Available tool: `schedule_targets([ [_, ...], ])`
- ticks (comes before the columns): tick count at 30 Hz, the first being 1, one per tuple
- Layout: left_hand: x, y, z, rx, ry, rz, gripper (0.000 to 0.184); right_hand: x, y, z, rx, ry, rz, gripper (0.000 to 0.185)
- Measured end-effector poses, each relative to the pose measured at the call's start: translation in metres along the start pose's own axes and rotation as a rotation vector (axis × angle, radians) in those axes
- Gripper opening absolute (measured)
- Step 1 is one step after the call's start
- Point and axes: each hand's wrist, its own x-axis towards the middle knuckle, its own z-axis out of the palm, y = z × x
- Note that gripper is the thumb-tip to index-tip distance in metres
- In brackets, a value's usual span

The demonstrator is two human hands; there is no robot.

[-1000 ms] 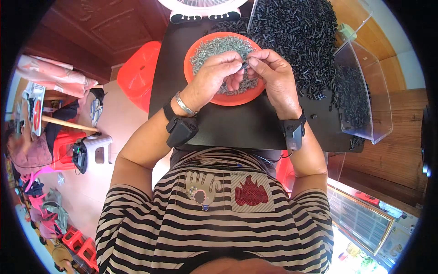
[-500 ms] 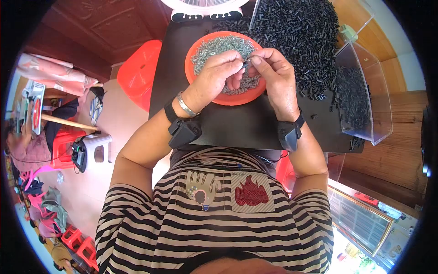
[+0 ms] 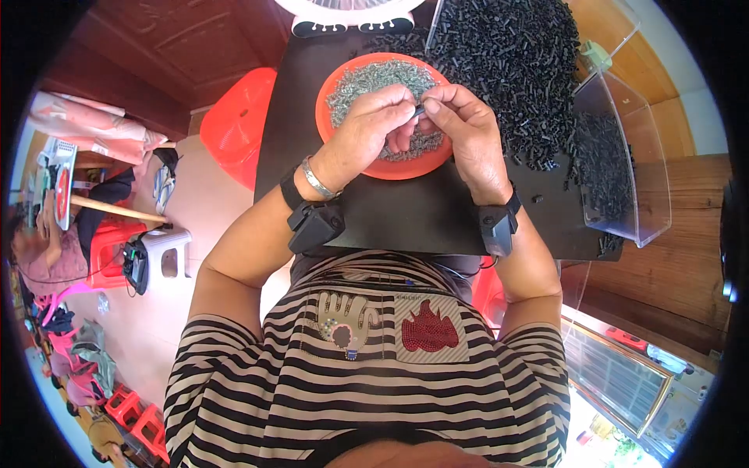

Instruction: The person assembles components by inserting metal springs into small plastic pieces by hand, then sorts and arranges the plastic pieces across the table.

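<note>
Over an orange-red basin (image 3: 326, 117), both of my hands meet with their fingertips nearly touching. My left hand (image 3: 373, 129) is closed, pinching a small dark piece (image 3: 419, 111) between thumb and forefinger. At the other end of that piece are the thumb and forefinger of my right hand (image 3: 466, 131), also pinched; the fingertips hide most of what they grip. Many small silvery metal pieces (image 3: 374, 76) fill the basin below. Beyond my right hand spreads a large heap of small black plastic pieces (image 3: 515, 70).
A clear plastic box (image 3: 651, 179) with more black pieces stands at the table's right side. The white base of a round object (image 3: 351, 15) sits at the far edge. Left of the dark table (image 3: 382, 222) is a red stool (image 3: 238, 125). Another person (image 3: 51, 249) is at far left.
My right hand has shifted slightly left, its fingertips closing in on the small dark piece. The left hand stays about where it was.
</note>
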Motion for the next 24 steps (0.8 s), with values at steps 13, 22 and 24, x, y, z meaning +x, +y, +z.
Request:
schedule_targets([
  [13, -0.0003, -0.0007, -0.0004, -0.002, 0.011, -0.001, 0.026, 0.0002, 0.0005, -0.0009, 0.005, -0.018, 0.004, 0.012],
  [22, -0.0012, 0.0025, -0.0001, -0.056, 0.043, -0.001, 0.026, -0.0012, 0.0001, 0.0005, -0.044, -0.007, -0.016, 0.012],
  [24, -0.0008, 0.0021, -0.002, -0.038, 0.008, -0.015, 0.026, -0.001, 0.0001, 0.0002, -0.048, -0.008, -0.019, 0.012],
])
